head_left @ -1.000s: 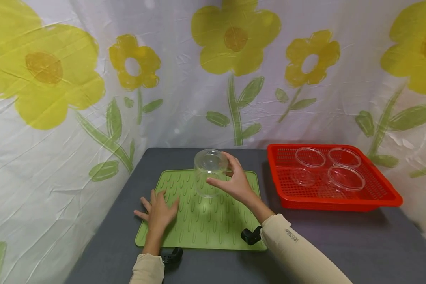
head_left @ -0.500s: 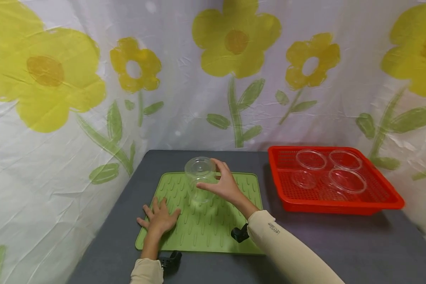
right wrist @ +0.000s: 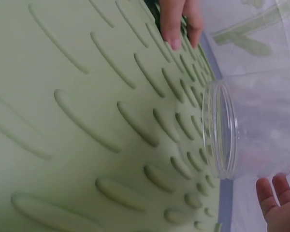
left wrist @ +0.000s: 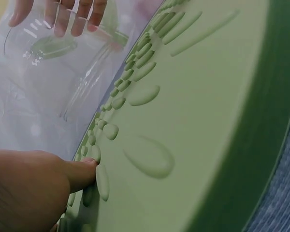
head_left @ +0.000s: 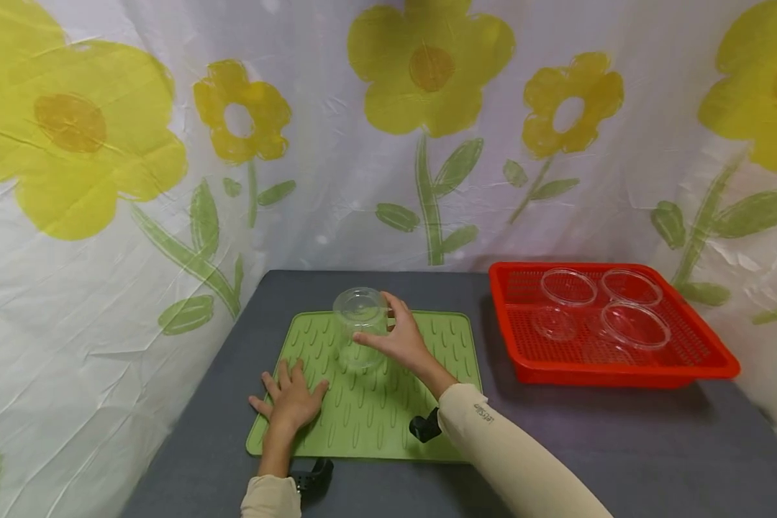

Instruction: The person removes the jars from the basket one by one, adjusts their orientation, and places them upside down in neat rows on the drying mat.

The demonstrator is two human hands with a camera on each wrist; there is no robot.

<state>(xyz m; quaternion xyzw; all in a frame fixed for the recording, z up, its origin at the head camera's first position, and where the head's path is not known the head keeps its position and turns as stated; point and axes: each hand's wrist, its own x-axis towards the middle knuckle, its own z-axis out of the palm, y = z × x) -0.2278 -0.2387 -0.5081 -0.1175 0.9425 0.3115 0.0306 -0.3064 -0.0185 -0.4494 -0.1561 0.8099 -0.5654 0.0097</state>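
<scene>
My right hand (head_left: 401,334) grips a clear plastic jar (head_left: 360,327) by its right side, thumb in front and fingers behind. The jar is upside down: its threaded rim (right wrist: 220,129) faces the green ridged mat (head_left: 362,424). Whether the rim touches the mat I cannot tell. On the mat's left part rests my left hand (head_left: 293,403), fingers spread and holding nothing. Its thumb (left wrist: 82,173) lies against the mat's ridges in the left wrist view, where the jar (left wrist: 63,72) is also seen under the right hand's fingers.
A red plastic basket (head_left: 621,375) stands on the right of the dark table (head_left: 557,432), with three clear plastic containers (head_left: 636,325) in it. A white curtain (head_left: 337,201) with yellow flowers hangs behind and at the sides.
The right hand has carried the jar left and slightly down over the mat. The left hand has settled lower, its fingers flatter on the mat. Over the last half second, little has moved.
</scene>
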